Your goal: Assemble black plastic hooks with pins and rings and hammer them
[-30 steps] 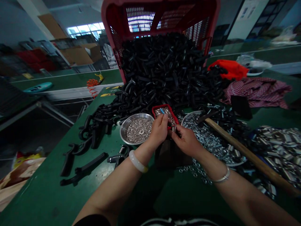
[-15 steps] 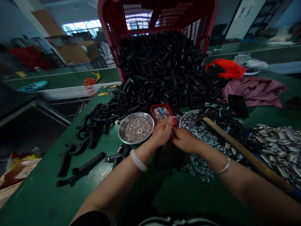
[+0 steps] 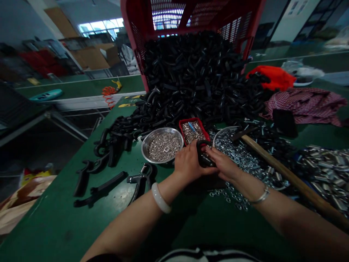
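A black curved plastic part (image 3: 205, 158) is held up between both hands, its looped end towards the red tray. My left hand (image 3: 188, 163) is wrapped round its left side, with the thumb along the bottom. From the other side, the fingers of my right hand (image 3: 225, 164) close on the part at its opening; whether they also pinch a small piece is hidden. Just beyond the hands is a red tray (image 3: 208, 137) of small metal pins with a blue stick on them. A steel bowl (image 3: 144, 154) of tiny metal pieces stands left of my left hand.
Black parts (image 3: 191, 80) spill from a tipped red crate (image 3: 136, 47). To the right are a white-rimmed bowl (image 3: 215, 140) of metal pieces, a hammer (image 3: 272, 167), loose nuts (image 3: 237, 200) and metal sleeves (image 3: 324, 167). Several black parts (image 3: 100, 187) lie at left.
The black curved part has come up into clear view between the hands. My left hand has turned palm down round it, and my right fingers have moved onto its opening. The view has shifted slightly.
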A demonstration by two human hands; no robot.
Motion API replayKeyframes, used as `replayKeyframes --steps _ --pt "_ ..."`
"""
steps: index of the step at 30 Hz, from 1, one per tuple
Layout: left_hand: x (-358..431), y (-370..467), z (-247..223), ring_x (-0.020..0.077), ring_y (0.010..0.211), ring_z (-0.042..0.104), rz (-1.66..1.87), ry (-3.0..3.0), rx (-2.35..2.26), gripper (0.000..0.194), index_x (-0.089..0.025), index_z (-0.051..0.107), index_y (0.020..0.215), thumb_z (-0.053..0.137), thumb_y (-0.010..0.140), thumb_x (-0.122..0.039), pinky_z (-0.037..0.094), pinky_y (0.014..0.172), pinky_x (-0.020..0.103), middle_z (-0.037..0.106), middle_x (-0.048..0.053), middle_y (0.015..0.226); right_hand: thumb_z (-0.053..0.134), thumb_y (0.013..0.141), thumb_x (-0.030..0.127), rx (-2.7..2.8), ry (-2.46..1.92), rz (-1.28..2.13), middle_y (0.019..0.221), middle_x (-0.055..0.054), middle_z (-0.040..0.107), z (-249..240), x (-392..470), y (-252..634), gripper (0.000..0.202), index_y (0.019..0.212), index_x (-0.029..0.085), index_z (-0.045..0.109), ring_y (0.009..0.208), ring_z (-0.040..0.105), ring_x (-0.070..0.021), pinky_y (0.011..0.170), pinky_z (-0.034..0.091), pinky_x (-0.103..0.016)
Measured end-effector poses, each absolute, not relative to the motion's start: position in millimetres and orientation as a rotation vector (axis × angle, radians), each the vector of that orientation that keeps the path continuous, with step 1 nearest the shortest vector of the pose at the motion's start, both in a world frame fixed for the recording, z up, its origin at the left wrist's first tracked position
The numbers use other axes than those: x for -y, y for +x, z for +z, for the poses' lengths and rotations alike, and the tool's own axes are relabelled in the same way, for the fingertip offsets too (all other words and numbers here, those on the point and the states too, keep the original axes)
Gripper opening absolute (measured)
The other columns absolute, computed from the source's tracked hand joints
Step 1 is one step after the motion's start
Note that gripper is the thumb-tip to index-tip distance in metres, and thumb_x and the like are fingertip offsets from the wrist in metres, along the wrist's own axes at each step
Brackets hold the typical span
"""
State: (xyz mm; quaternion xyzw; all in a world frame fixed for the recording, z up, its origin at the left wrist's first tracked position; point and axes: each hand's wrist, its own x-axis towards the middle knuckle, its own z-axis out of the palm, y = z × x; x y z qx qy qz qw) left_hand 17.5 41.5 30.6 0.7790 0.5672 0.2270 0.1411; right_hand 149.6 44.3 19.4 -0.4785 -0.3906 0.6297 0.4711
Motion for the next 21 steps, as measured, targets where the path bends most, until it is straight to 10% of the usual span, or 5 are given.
replayKeyframes --steps 5,10,18,21 --pt "-45.6 11.1 23.7 0.0333 0.095 0.057 0.524 2.281 -1.523 0.099 -0.013 0.034 0.126 0.06 0.05 -0.07 0.043 0.079 0.043 0.059 0.017 0.104 0.041 0.082 0.053 1.867 -1.629 1.213 0.056 -0.004 0.062 36.0 -76.7 185.0 0.044 0.069 0.019 0.065 0.049 0.056 -0.0149 0.05 0.042 -0.029" --pt "-56.6 15.6 19.2 0.0342 0.099 0.053 0.331 2.501 -1.441 0.097 -0.01 0.043 0.118 0.062 0.044 -0.07 0.042 0.084 0.043 0.056 0.018 0.107 0.056 0.076 0.028 2.56 -1.593 0.153 0.094 -0.007 0.068 50.3 -142.5 162.0 0.021 0.091 0.025 0.069 0.088 0.061 -0.0234 0.07 0.043 -0.031" --pt "-61.4 5.3 14.6 0.032 0.112 0.043 0.166 2.653 -1.246 0.108 -0.012 0.037 0.129 0.057 0.045 -0.077 0.035 0.096 0.041 0.046 0.016 0.124 0.058 0.072 0.019 2.62 -1.693 0.25 0.089 -0.016 0.068 26.2 -179.7 134.2 0.017 0.08 0.012 0.07 0.088 0.061 -0.027 0.074 0.043 -0.032" --pt "-78.3 -2.7 26.5 0.0272 0.109 0.047 0.278 2.625 -1.355 0.084 -0.02 0.042 0.126 0.052 0.061 -0.071 0.04 0.091 0.037 0.049 0.011 0.123 0.057 0.072 0.02 2.464 -1.641 0.384 0.092 -0.011 0.068 23.4 -180.8 150.8 0.018 0.084 0.016 0.069 0.091 0.06 -0.0235 0.076 0.042 -0.03"
